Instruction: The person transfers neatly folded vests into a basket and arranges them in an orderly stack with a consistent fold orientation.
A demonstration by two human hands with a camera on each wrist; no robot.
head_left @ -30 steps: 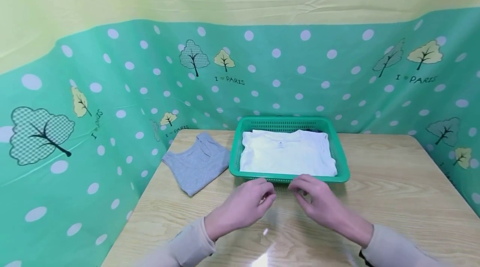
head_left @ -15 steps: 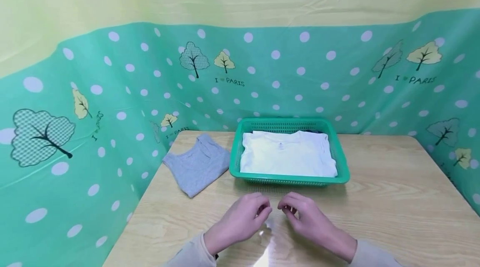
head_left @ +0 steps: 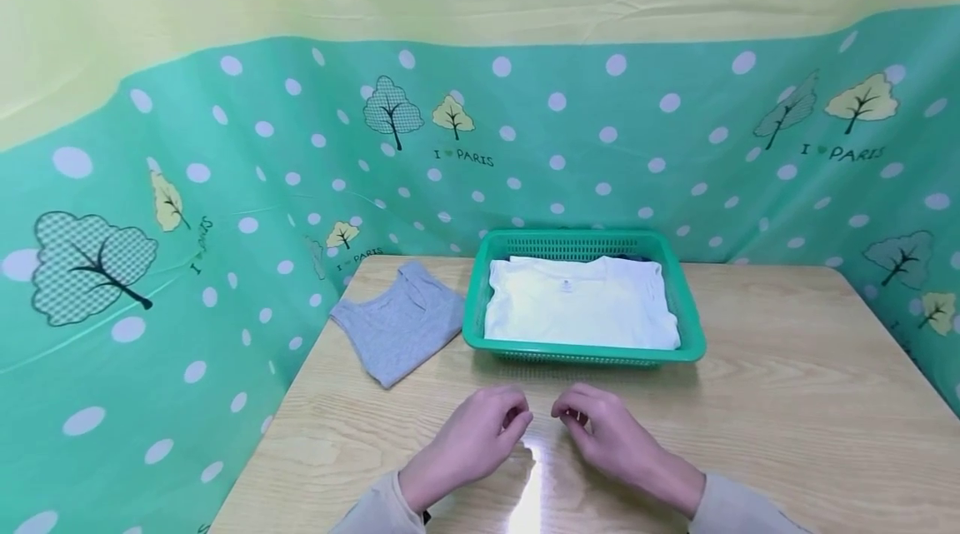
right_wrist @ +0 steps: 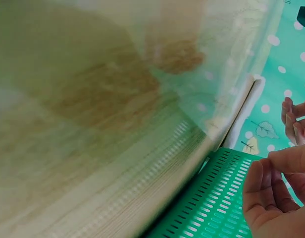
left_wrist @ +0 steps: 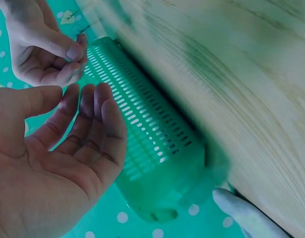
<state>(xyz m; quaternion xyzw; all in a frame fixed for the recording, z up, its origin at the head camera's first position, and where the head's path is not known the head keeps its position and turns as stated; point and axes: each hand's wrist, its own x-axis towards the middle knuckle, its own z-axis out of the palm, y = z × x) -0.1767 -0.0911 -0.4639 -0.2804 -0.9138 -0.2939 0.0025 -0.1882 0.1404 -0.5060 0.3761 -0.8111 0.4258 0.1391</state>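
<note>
My left hand (head_left: pixel 477 436) and right hand (head_left: pixel 613 439) stay over the table in front of the basket, a small gap between them. Their fingers bend loosely and hold nothing. The green plastic basket (head_left: pixel 585 351) has slotted walls and stands just beyond the fingertips. A folded white shirt (head_left: pixel 581 305) lies flat in it, with a bit of dark cloth showing behind. To the basket's left lies a folded grey sleeveless top (head_left: pixel 401 326), beside its rim. In the left wrist view, the left palm (left_wrist: pixel 63 168) shows bare; the right wrist view shows bare right fingers (right_wrist: pixel 271 193).
The wood-grain table (head_left: pixel 780 367) reaches past the basket on the right. A green and yellow printed curtain (head_left: pixel 570 142) hangs along the back and sides. Light reflects off the tabletop in front of me.
Both hands have drawn back from the basket's front rim toward me and come a little closer together. In the last half second they hardly move. Basket and clothes stay put.
</note>
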